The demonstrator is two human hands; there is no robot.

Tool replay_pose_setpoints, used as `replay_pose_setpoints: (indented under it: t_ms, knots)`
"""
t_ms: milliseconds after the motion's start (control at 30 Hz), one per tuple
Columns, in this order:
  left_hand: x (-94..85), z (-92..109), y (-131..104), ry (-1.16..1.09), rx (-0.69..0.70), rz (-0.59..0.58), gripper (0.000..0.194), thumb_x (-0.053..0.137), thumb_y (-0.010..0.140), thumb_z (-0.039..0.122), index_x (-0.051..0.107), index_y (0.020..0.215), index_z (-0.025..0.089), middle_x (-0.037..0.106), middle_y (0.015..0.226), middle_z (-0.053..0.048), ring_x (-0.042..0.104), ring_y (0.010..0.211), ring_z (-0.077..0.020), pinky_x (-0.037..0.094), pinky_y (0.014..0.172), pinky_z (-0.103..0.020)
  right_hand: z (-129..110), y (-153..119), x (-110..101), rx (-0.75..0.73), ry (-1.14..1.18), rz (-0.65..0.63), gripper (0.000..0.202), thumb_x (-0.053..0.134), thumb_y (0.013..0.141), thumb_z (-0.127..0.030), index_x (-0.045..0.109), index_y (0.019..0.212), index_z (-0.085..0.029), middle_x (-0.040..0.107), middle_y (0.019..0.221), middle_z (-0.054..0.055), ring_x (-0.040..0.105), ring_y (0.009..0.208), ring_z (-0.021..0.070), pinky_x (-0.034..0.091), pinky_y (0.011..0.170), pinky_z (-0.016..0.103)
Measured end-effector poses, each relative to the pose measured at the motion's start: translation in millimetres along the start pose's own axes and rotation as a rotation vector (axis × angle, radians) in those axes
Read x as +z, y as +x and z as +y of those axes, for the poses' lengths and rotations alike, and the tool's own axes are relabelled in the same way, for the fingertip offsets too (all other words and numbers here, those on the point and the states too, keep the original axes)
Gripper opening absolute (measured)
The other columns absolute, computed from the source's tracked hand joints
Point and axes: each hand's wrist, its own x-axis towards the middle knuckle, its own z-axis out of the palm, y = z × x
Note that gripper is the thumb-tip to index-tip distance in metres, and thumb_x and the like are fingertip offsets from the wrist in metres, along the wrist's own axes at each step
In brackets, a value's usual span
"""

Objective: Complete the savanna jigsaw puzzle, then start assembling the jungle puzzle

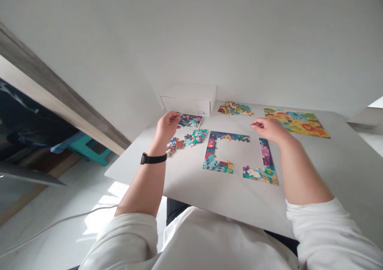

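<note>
My left hand [168, 124], a black band on its wrist, is closed in a pinch beside a small picture card [191, 121]. Whatever its fingertips may hold is hidden. Loose jigsaw pieces [190, 140] lie just right of and below that hand. My right hand [267, 128] hovers with fingers pressed together near the upper right corner of a jigsaw border; I cannot make out anything in them. The border lies in two joined sections, a left section [210, 152] and a right section [265, 154], with gaps at the upper right and along the bottom.
A white box [187, 105] stands at the back against the wall. Another heap of jigsaw pieces [233, 108] lies to its right. A yellow animal jigsaw [299, 122] is flat at the right of the white table [209, 194]. A teal stool [94, 148] is on the floor at left.
</note>
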Motion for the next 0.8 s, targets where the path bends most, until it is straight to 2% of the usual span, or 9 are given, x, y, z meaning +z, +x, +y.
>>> replay_pose_setpoints:
  t_ms: [67, 167, 267, 367, 433, 533, 667, 800]
  knots:
    - [30.7, 20, 6, -0.098, 0.086, -0.045, 0.024, 0.065, 0.093, 0.041, 0.072, 0.105, 0.021, 0.076, 0.093, -0.004, 0.072, 0.077, -0.0165, 0.060, 0.070, -0.028, -10, -2, -4, -0.030, 0.025, 0.095, 0.024, 0.065, 0.097, -0.039, 0.083, 0.106, -0.026, 0.084, 0.105, 0.008, 0.077, 0.095, 0.0272, 0.059, 0.092, 0.039]
    - [75.4, 52, 11, -0.124, 0.213, -0.197, 0.023, 0.063, 0.097, 0.039, 0.075, 0.106, 0.021, 0.074, 0.085, -0.002, 0.069, 0.074, -0.0152, 0.057, 0.070, -0.026, -20, -3, -7, -0.029, 0.119, 0.157, 0.024, 0.065, 0.098, -0.041, 0.082, 0.102, -0.025, 0.083, 0.102, 0.009, 0.075, 0.091, 0.0255, 0.058, 0.091, 0.039]
    - [115.4, 83, 11, -0.100, 0.332, -0.328, 0.021, 0.064, 0.099, 0.035, 0.078, 0.104, 0.020, 0.077, 0.087, -0.003, 0.070, 0.081, -0.0164, 0.055, 0.076, -0.027, -25, -3, -5, -0.015, 0.304, 0.135, 0.028, 0.067, 0.097, -0.047, 0.080, 0.105, -0.024, 0.082, 0.099, 0.008, 0.074, 0.091, 0.0247, 0.058, 0.091, 0.040]
    - [145.9, 104, 6, -0.109, 0.399, -0.436, 0.021, 0.064, 0.099, 0.031, 0.080, 0.105, 0.020, 0.079, 0.091, -0.004, 0.070, 0.084, -0.0172, 0.053, 0.077, -0.027, -29, -2, 1, -0.043, 0.491, 0.080, 0.033, 0.075, 0.092, -0.053, 0.078, 0.109, -0.025, 0.080, 0.101, 0.006, 0.073, 0.094, 0.0237, 0.059, 0.092, 0.040]
    - [158.7, 110, 1, -0.123, 0.415, -0.511, 0.021, 0.064, 0.098, 0.030, 0.081, 0.106, 0.021, 0.079, 0.092, -0.004, 0.070, 0.083, -0.0173, 0.053, 0.076, -0.027, -33, -1, 8, -0.070, 0.580, 0.025, 0.036, 0.081, 0.087, -0.054, 0.077, 0.109, -0.026, 0.079, 0.099, 0.004, 0.073, 0.092, 0.0223, 0.060, 0.091, 0.039]
    - [167.7, 108, -5, -0.127, 0.409, -0.580, 0.021, 0.066, 0.096, 0.031, 0.080, 0.109, 0.021, 0.079, 0.090, -0.004, 0.070, 0.079, -0.0165, 0.051, 0.072, -0.027, -38, 2, 21, -0.038, 0.726, -0.061, 0.039, 0.089, 0.079, -0.051, 0.076, 0.105, -0.026, 0.077, 0.089, 0.001, 0.073, 0.085, 0.0208, 0.061, 0.083, 0.036]
    - [170.8, 101, -7, -0.137, 0.367, -0.541, 0.029, 0.070, 0.094, 0.033, 0.076, 0.120, 0.021, 0.077, 0.092, -0.003, 0.070, 0.077, -0.0160, 0.051, 0.070, -0.026, -40, 6, 34, 0.056, 0.863, -0.086, 0.036, 0.094, 0.072, -0.044, 0.073, 0.093, -0.025, 0.075, 0.080, -0.001, 0.072, 0.076, 0.0189, 0.062, 0.077, 0.035]
    - [176.3, 98, -5, -0.163, 0.321, -0.488, 0.032, 0.068, 0.096, 0.035, 0.072, 0.124, 0.020, 0.077, 0.097, -0.005, 0.070, 0.081, -0.0157, 0.054, 0.075, -0.027, -36, 6, 31, 0.115, 0.944, -0.024, 0.036, 0.096, 0.073, -0.042, 0.070, 0.089, -0.024, 0.074, 0.079, 0.000, 0.071, 0.075, 0.0174, 0.064, 0.078, 0.035]
